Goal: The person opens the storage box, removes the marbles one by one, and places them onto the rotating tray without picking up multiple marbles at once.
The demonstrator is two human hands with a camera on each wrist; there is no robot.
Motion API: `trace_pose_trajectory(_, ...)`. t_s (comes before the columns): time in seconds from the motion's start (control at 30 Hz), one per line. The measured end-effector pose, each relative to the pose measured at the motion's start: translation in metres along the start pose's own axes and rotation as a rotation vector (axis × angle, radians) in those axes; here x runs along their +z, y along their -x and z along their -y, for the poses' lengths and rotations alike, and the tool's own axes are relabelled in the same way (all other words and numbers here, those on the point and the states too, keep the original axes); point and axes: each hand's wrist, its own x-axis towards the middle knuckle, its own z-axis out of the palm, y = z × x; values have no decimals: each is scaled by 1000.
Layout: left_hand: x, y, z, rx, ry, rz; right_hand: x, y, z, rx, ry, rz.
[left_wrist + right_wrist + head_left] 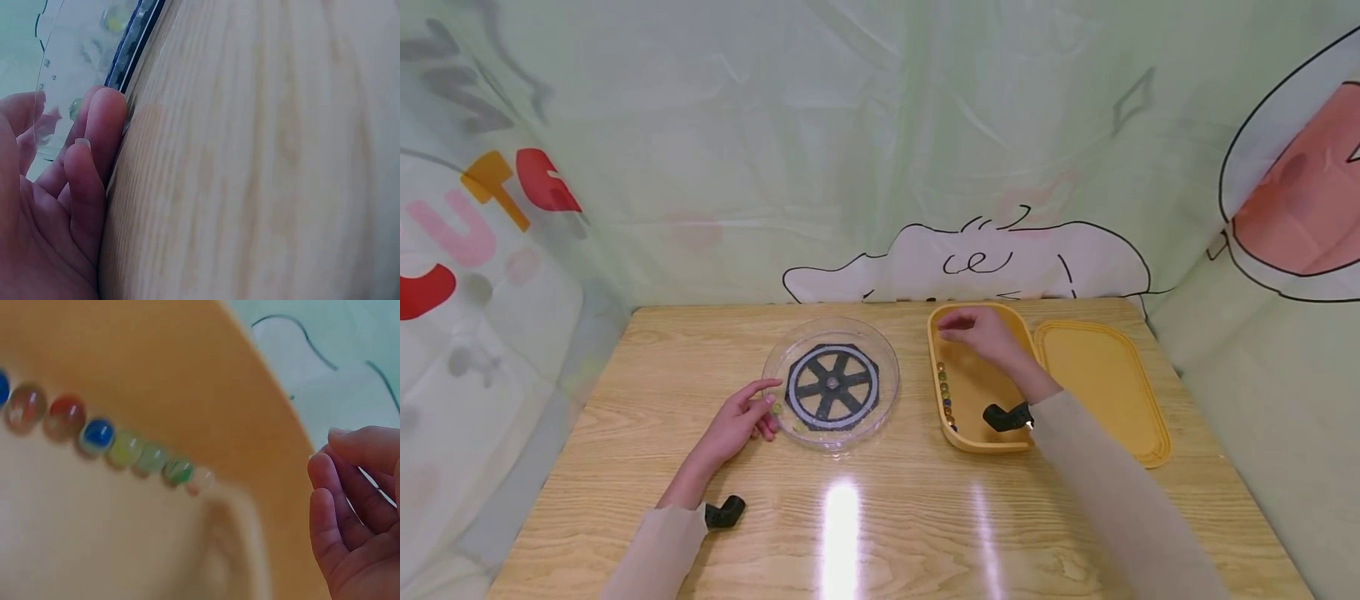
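Note:
My left hand (735, 425) holds the near-left rim of a round clear dish (889, 414), one finger reaching over its wall. In the left wrist view, its other fingers (105, 122) lie along the outside of the dish. Within the dish, a green marble (777, 408) sits close to those fingers. My right hand (987, 333) hovers over the far left corner of a yellow box (977, 379). Its fingers are loosely bent, and no marble shows between the fingertips. Several glass marbles (99, 434) form a line along the box's left wall.
A black and white wheel-like shape (832, 385) shows in the middle of the dish. The yellow lid (1101, 387) lies right of the box. Wooden table (910, 508) surface extends in front, and a printed curtain (850, 167) hangs behind.

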Motion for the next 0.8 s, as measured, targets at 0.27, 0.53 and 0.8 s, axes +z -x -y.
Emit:
trace_pose_trajectory(0.27,1,2,-2,2,-9,-9,2,-5,-25,37,49,71)
trace_pose_trajectory(0.53,1,2,-4,-2,-17,-5,5,-8,-37,55,171,228)
trace_pose_trajectory(0.8,2,4,-14,-27,-3,2,7,-7,-36,-43,267,273)
